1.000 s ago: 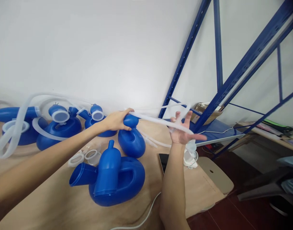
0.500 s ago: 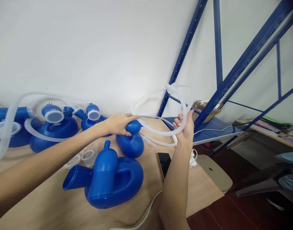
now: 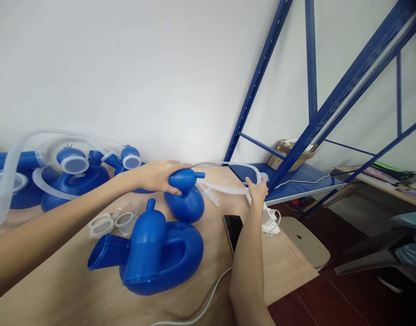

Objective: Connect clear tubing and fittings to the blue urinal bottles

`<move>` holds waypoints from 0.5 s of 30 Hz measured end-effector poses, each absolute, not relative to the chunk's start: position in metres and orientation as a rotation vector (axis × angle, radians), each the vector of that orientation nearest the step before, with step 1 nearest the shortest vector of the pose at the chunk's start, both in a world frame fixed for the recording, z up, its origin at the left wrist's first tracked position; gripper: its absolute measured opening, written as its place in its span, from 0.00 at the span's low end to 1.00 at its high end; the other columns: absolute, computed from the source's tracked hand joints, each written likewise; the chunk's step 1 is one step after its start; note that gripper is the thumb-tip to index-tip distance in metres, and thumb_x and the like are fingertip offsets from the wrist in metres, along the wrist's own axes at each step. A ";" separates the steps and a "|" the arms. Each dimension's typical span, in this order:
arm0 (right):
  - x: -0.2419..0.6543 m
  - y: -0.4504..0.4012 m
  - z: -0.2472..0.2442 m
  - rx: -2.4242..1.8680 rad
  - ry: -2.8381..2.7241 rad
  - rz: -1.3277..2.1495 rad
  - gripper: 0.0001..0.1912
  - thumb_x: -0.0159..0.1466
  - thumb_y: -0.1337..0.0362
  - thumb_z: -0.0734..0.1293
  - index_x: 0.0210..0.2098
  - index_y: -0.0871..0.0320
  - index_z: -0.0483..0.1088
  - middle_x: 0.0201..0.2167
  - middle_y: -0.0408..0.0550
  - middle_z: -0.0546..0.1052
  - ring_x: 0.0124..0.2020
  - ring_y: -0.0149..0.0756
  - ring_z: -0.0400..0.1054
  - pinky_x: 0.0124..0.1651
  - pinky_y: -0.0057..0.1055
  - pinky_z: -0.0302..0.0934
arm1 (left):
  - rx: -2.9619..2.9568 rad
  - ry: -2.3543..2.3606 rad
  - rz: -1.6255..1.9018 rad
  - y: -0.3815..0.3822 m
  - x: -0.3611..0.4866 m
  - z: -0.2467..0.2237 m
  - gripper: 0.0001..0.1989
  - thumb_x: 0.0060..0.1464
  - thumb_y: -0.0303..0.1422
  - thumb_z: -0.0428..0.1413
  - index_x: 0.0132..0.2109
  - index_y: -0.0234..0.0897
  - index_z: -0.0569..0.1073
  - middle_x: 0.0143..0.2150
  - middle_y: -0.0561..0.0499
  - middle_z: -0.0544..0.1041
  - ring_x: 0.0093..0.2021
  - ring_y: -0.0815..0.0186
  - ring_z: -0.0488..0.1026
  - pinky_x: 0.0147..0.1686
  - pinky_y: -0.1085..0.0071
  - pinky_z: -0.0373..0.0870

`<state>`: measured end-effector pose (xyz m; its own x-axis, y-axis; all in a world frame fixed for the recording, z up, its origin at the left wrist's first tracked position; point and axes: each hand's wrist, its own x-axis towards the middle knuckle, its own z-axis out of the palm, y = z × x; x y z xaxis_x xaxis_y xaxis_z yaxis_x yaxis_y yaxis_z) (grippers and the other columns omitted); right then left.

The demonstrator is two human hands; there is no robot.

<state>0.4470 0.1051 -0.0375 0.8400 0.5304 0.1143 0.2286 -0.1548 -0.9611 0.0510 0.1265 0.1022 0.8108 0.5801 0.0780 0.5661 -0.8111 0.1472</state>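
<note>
Blue bottle near the table's back edge: the left hand clasps its domed top. By the right edge, the right hand curls at translucent tubing, grip unclear; springy coils could slide off.

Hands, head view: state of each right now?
Left hand: closed, holding the blue bottle by its top.
Right hand: at the translucent tubing; grip cannot be told.

L forearm slants up from lower L; L hand palm down, fingers bent, thumb body-side. R forearm rises near-vert. from bottom; R hand reaches fwd, tips apart, grip partly hidden.
</note>
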 end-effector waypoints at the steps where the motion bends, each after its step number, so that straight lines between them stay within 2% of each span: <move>1: 0.444 0.107 -0.038 -1.805 -0.603 0.244 0.48 0.58 0.56 0.76 0.73 0.58 0.59 0.76 0.66 0.56 0.79 0.65 0.40 0.78 0.60 0.35 | 2.867 0.907 0.177 0.121 0.041 0.106 0.46 0.56 0.52 0.63 0.76 0.43 0.59 0.68 0.41 0.74 0.64 0.45 0.74 0.61 0.58 0.69; 3: 0.438 0.109 -0.037 -1.910 -0.623 0.163 0.45 0.60 0.54 0.73 0.73 0.59 0.60 0.79 0.67 0.48 0.80 0.68 0.30 0.77 0.65 0.25 | 2.831 0.932 0.164 0.108 0.018 0.115 0.46 0.55 0.54 0.63 0.75 0.45 0.61 0.70 0.43 0.73 0.65 0.45 0.73 0.63 0.58 0.68; 5: 0.436 0.108 -0.033 -1.953 -0.656 0.119 0.42 0.62 0.54 0.71 0.72 0.63 0.63 0.79 0.69 0.46 0.80 0.69 0.28 0.76 0.68 0.21 | 2.763 1.019 0.200 0.094 -0.008 0.123 0.46 0.53 0.57 0.63 0.75 0.48 0.63 0.70 0.45 0.73 0.65 0.45 0.72 0.64 0.57 0.67; 6: 0.436 0.108 -0.029 -1.944 -0.692 0.122 0.40 0.63 0.54 0.70 0.71 0.65 0.64 0.78 0.71 0.49 0.80 0.70 0.32 0.76 0.69 0.23 | 2.714 1.095 0.238 0.088 -0.022 0.126 0.47 0.51 0.59 0.63 0.74 0.50 0.64 0.70 0.47 0.72 0.66 0.45 0.72 0.64 0.56 0.67; 8: 0.437 0.106 -0.017 -1.882 -0.817 0.168 0.38 0.65 0.52 0.69 0.69 0.66 0.67 0.72 0.73 0.63 0.76 0.68 0.50 0.76 0.66 0.39 | 2.594 1.297 0.314 0.076 -0.051 0.130 0.49 0.47 0.61 0.64 0.73 0.52 0.64 0.70 0.49 0.73 0.66 0.45 0.72 0.64 0.56 0.67; 10: 0.433 0.107 -0.001 -1.770 -0.983 0.247 0.36 0.66 0.48 0.68 0.66 0.63 0.70 0.61 0.67 0.77 0.65 0.59 0.70 0.70 0.56 0.59 | 2.472 1.483 0.360 0.068 -0.079 0.130 0.53 0.42 0.62 0.66 0.73 0.52 0.64 0.69 0.50 0.73 0.65 0.45 0.72 0.62 0.59 0.69; 11: 0.428 0.109 0.006 -1.689 -1.086 0.304 0.35 0.67 0.46 0.67 0.66 0.60 0.71 0.57 0.62 0.81 0.60 0.54 0.75 0.66 0.51 0.65 | 2.418 1.555 0.364 0.064 -0.091 0.129 0.55 0.40 0.62 0.66 0.73 0.50 0.64 0.68 0.50 0.74 0.63 0.46 0.73 0.60 0.61 0.70; 13: 0.409 0.113 0.017 -1.534 -1.330 0.431 0.35 0.69 0.41 0.65 0.66 0.55 0.71 0.53 0.57 0.83 0.55 0.49 0.79 0.63 0.46 0.69 | 2.316 1.662 0.321 0.061 -0.111 0.124 0.54 0.39 0.62 0.65 0.70 0.45 0.65 0.62 0.48 0.78 0.57 0.48 0.77 0.53 0.65 0.73; 15: 0.383 0.121 0.020 -1.507 -1.627 0.515 0.36 0.70 0.39 0.63 0.67 0.55 0.70 0.55 0.57 0.82 0.56 0.49 0.78 0.64 0.47 0.67 | 2.191 1.766 0.204 0.059 -0.125 0.115 0.49 0.41 0.62 0.64 0.65 0.41 0.66 0.49 0.47 0.82 0.46 0.50 0.80 0.41 0.67 0.74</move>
<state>0.3825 0.1206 0.0201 0.0735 0.9521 0.2968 0.6077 0.1932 -0.7703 -0.1249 0.0588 0.1150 0.2264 0.9701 -0.0872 0.9245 -0.1859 0.3327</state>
